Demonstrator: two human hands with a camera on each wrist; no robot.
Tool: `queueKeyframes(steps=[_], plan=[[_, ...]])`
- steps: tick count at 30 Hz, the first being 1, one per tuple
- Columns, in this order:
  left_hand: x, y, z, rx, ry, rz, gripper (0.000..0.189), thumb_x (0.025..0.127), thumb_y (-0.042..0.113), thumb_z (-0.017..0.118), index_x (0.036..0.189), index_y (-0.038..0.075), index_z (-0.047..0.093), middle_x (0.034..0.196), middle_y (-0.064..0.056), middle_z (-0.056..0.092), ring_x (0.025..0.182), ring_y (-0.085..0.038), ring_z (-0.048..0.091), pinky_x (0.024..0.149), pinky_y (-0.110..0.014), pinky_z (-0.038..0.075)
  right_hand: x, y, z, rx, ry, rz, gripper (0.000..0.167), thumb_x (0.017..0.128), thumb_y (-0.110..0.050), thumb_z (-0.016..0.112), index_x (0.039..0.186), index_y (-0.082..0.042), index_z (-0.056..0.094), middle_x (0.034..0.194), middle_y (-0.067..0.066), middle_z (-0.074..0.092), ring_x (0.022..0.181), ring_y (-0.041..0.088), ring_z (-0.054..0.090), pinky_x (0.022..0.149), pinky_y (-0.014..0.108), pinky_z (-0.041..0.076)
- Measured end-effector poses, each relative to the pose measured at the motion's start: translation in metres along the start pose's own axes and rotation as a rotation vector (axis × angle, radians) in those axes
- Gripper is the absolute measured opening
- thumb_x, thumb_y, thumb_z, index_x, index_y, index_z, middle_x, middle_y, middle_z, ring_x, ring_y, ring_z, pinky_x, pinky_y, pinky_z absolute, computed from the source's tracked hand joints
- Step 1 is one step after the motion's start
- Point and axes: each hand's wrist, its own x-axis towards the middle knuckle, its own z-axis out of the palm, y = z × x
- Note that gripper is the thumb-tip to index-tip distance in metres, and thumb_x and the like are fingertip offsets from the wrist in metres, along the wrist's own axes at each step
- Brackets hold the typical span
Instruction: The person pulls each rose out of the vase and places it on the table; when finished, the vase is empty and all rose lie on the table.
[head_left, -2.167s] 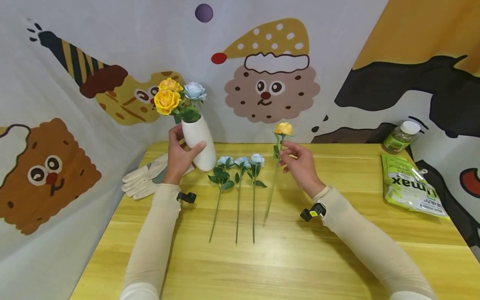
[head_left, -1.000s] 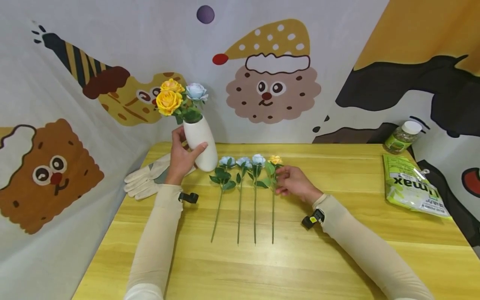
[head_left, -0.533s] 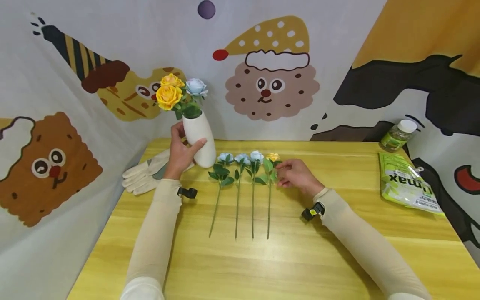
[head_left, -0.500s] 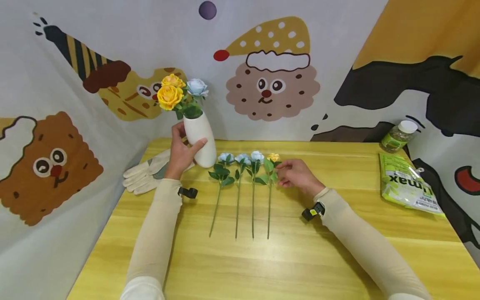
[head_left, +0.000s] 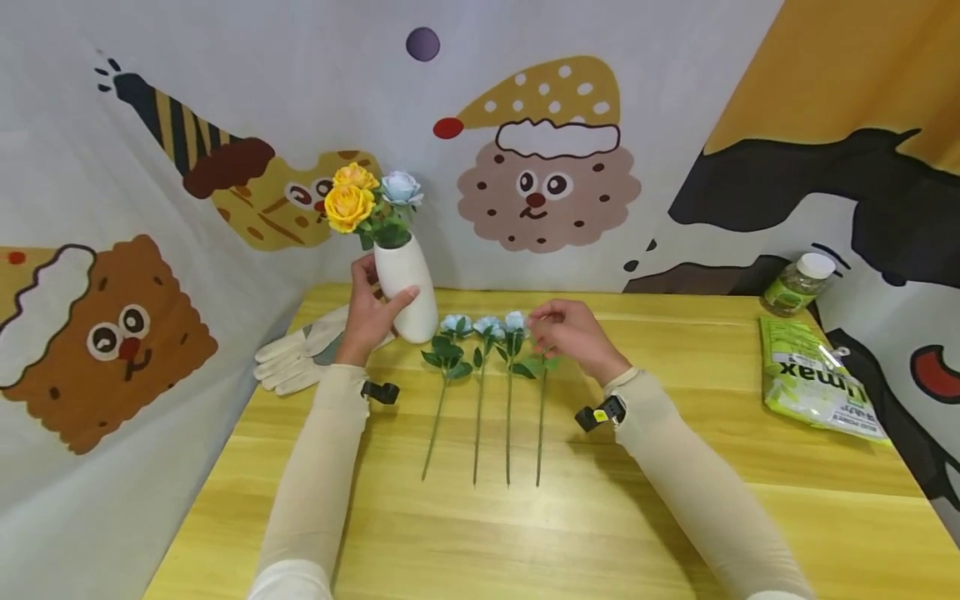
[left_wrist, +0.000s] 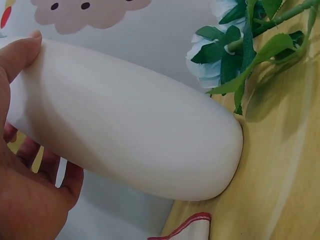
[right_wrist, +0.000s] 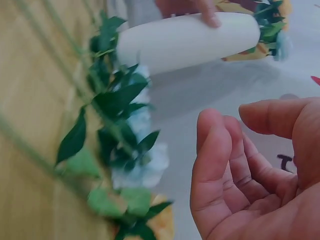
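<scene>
Flowers (head_left: 515, 322): four lying, three in one vase (head_left: 409, 292); left hand (head_left: 369, 321) grips it, right hand (head_left: 576, 337) half-curled, empty.

White vase (head_left: 405, 262) of yellow and pale-blue roses (head_left: 349, 208), beside four loose roses (head_left: 489, 327) flat in a row

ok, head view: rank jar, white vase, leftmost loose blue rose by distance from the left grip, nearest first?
1. White vase: held in the left grip.
2. Leftmost loose blue rose: lying just right of the vase.
3. Jar: far right.
</scene>
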Motion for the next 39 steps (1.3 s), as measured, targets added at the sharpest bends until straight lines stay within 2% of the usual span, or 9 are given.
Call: queueKeyframes(steps=[5,10,15,22,27,31,34,39], plan=[[-0.002,-0.004,0.001,0.009,-0.003,-0.020,0.085,0.092,0.037,0.083,0.154,0.024,0.026,0.150,-0.017,0.040,0.130,-0.038,0.055,0.102,-0.061,0.050,0.006,-0.014,0.013,0.037,-0.007,-0.049,0.029,0.103,-0.028,0.071,0.122,-0.006,0.070,0.097,0.008,0.072,0.078,0.021,0.072,0.069,0.038,0.061],[0.003,-0.003,0.003,0.002,-0.002,-0.006,0.085,0.092,0.037,0.084,0.153,0.022,0.027,0.150,-0.016,0.039,0.130,-0.036,0.054,0.105,-0.060,0.049,0.014,-0.035,0.025,-0.023,0.012,-0.117,0.021,0.104,-0.025,0.069,0.118,-0.010,0.071,0.104,0.015,0.073,0.084,0.024,0.072,0.068,0.036,0.060],[0.004,0.001,0.005,-0.017,0.002,0.002,0.084,0.091,0.035,0.084,0.153,0.022,0.028,0.150,-0.016,0.040,0.131,-0.035,0.053,0.107,-0.060,0.048,0.025,-0.054,0.035,-0.072,0.032,-0.195,0.020,0.103,-0.026,0.070,0.116,-0.011,0.073,0.105,0.013,0.075,0.091,0.028,0.071,0.071,0.037,0.059],[0.002,-0.003,0.002,-0.014,0.009,-0.021,0.085,0.091,0.036,0.084,0.153,0.023,0.028,0.150,-0.015,0.039,0.132,-0.036,0.054,0.105,-0.060,0.048,0.045,-0.076,0.057,-0.022,0.055,-0.254,0.023,0.101,-0.029,0.072,0.117,-0.011,0.073,0.107,0.010,0.076,0.097,0.028,0.070,0.074,0.037,0.058],[0.000,-0.001,0.004,-0.017,0.000,-0.027,0.085,0.091,0.033,0.084,0.153,0.021,0.028,0.150,-0.014,0.039,0.134,-0.032,0.050,0.109,-0.058,0.047,0.058,-0.095,0.074,-0.027,0.081,-0.326,0.024,0.102,-0.029,0.071,0.118,-0.012,0.075,0.107,0.005,0.076,0.100,0.025,0.069,0.082,0.040,0.058],[0.003,-0.001,0.003,-0.004,0.017,-0.006,0.085,0.092,0.030,0.084,0.154,0.021,0.028,0.152,-0.013,0.038,0.137,-0.029,0.045,0.113,-0.056,0.043,0.074,-0.117,0.087,-0.031,0.099,-0.382,0.031,0.106,-0.031,0.066,0.127,-0.009,0.073,0.110,0.004,0.074,0.100,0.019,0.067,0.087,0.036,0.055],[0.004,-0.002,0.002,-0.010,0.027,0.002,0.083,0.091,0.030,0.085,0.152,0.020,0.030,0.150,-0.013,0.039,0.136,-0.028,0.046,0.113,-0.056,0.043,0.086,-0.133,0.095,-0.015,0.108,-0.367,0.034,0.109,-0.031,0.061,0.134,-0.011,0.071,0.119,0.004,0.073,0.107,0.016,0.066,0.093,0.034,0.055],[0.002,-0.004,0.003,-0.028,0.011,-0.005,0.081,0.091,0.035,0.085,0.150,0.022,0.032,0.147,-0.013,0.041,0.133,-0.032,0.051,0.108,-0.060,0.047,0.102,-0.150,0.102,-0.031,0.101,-0.246,0.035,0.110,-0.033,0.058,0.137,-0.015,0.070,0.133,0.001,0.071,0.120,0.014,0.064,0.104,0.035,0.052]])
